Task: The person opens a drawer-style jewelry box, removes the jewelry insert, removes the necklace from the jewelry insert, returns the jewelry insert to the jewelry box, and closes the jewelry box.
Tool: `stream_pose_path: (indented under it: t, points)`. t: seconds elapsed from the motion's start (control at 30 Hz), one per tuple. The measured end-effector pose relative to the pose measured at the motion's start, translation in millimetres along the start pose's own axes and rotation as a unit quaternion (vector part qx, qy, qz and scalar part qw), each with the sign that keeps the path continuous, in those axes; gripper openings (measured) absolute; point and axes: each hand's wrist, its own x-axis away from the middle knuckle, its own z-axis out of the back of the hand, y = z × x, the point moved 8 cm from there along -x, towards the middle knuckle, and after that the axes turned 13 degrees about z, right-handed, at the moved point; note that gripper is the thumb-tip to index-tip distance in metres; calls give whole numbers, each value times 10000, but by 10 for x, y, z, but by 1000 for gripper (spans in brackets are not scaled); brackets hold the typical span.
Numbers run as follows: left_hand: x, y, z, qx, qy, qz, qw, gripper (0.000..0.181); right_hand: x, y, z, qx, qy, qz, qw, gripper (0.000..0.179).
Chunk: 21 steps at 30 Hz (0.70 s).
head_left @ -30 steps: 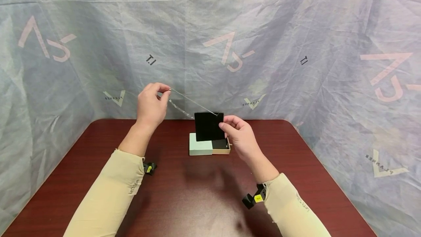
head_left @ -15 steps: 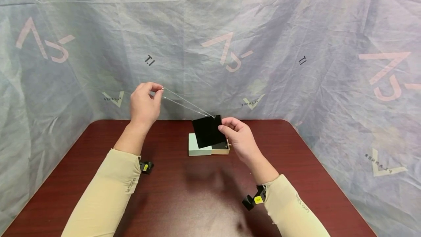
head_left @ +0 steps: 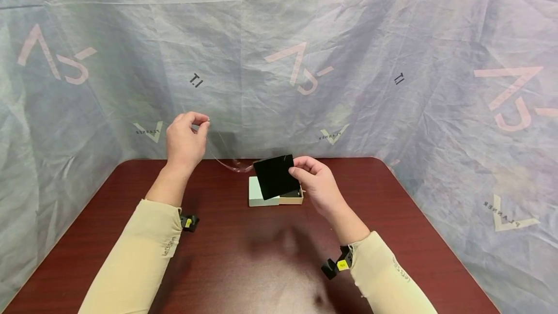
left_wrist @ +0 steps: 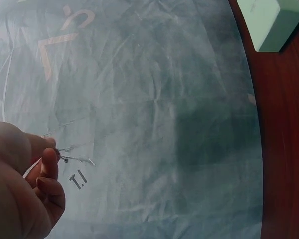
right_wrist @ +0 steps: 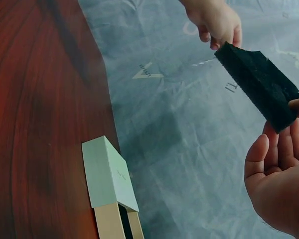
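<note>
My left hand (head_left: 185,139) pinches the end of a thin silver chain necklace (head_left: 235,169) between thumb and fingertips, at the left above the table. The chain hangs in a blurred curve towards the black pad (head_left: 276,177); whether it touches the pad's left corner I cannot tell. In the left wrist view a short stretch of the chain (left_wrist: 77,159) shows by the fingertips. My right hand (head_left: 320,183) grips the pad by its right edge, thumb in front. The right wrist view shows the pad (right_wrist: 259,87) as a thick square with a fuzzy surface.
A pale green box sleeve (head_left: 263,192) lies on the dark red table (head_left: 218,256) behind the pad. Its tan inner tray (head_left: 291,201) is pulled partly out to the right. Grey printed cloth (head_left: 244,62) hangs around the table's back and sides.
My left hand has moved left with the necklace. The chain, earlier stretched taut to the pad's top edge, now sags in a loose curve. My right hand has tilted the pad.
</note>
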Motion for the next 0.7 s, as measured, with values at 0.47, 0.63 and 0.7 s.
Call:
stream_pose_path:
  t: [0.47, 0.63, 0.7]
  points:
    - [4, -364, -19, -732, -944, 135, 9927, 21, -26, 44, 83, -254, 436, -33, 9987, 19]
    - [75, -496, -74, -945, -1446, -48, 9850, 21, -30, 36, 92, -235, 432, -28, 9988, 18]
    - [102, -544, -95, -974, -1583, -117, 9825, 20, -35, 28, 95, -214, 431, -8, 9988, 18]
